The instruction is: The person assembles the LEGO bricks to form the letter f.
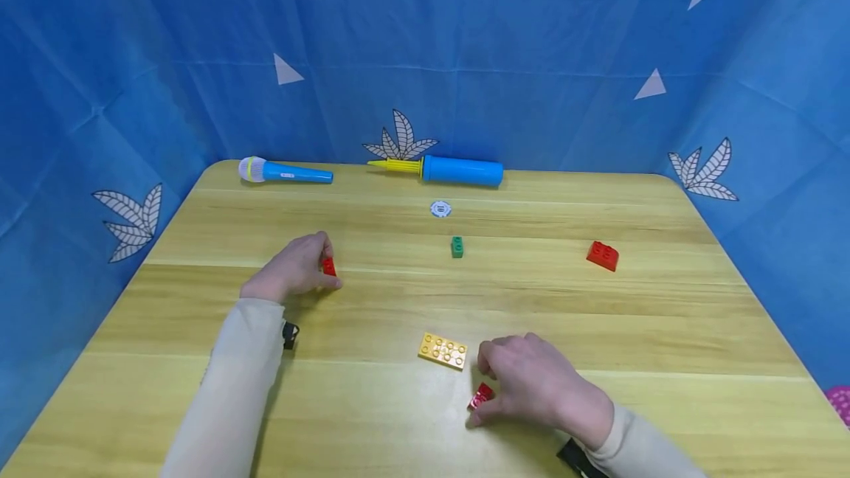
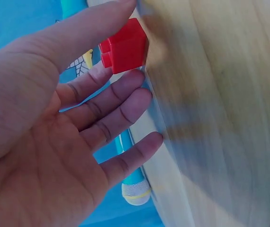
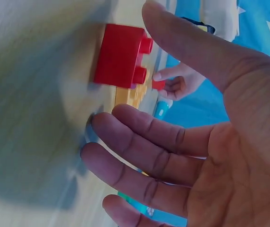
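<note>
On the left of the table, a small red brick [image 1: 329,267] with a sloped side sits between the thumb and index finger of my left hand [image 1: 295,268]. In the left wrist view, that red brick [image 2: 128,47] lies close by the thumb, its studs facing the palm, the other fingers spread loosely. Near the front, my right hand [image 1: 534,382] reaches round another small red brick [image 1: 481,395]. Seen from the right wrist, this two-stud brick [image 3: 118,56] stands on the table with a gap to the fingers. A yellow eight-stud brick [image 1: 443,351] lies just beyond it.
A green brick [image 1: 457,246] and a round white chip [image 1: 440,209] lie mid-table. Farther right is a red sloped brick [image 1: 603,256]. Along the back edge lie a toy microphone [image 1: 292,172] and a blue hand pump [image 1: 461,170], before a blue curtain [image 1: 425,35].
</note>
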`<state>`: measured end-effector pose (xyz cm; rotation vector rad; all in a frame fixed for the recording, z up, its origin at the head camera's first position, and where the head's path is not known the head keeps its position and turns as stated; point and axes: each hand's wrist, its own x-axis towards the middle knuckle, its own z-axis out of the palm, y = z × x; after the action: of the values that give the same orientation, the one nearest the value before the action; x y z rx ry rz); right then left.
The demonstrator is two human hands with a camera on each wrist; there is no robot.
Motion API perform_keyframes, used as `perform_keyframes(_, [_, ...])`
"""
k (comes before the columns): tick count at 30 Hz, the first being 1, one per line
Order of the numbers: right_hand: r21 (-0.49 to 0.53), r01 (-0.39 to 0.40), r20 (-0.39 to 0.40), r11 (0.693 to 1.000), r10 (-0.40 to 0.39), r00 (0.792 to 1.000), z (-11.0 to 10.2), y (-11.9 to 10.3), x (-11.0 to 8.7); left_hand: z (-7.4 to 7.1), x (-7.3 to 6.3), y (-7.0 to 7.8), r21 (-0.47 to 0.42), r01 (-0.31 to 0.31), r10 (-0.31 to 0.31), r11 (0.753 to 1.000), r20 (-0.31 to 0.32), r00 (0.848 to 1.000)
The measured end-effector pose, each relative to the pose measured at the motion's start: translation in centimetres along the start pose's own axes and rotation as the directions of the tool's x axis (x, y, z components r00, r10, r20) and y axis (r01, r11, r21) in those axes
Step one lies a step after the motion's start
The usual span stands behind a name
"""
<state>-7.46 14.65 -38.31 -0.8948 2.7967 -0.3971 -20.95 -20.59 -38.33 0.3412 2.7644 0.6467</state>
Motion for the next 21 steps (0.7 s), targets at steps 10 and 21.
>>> perform_keyframes(10, [0.054,0.046,-0.034,0.997,-0.045,0.998,0.2,-0.2,0.1,-0.1,-0.1,-0.3,-0.004,-0.031,0.03,1.0,-0.023,0.999])
perform_keyframes(21, [-0.002,0.086,-0.053,0.996,-0.086,0.995,-1.0,-0.6,-0.1,0.2,0.3,0.0,0.004,-0.02,0.02,1.0,-0.04,0.999])
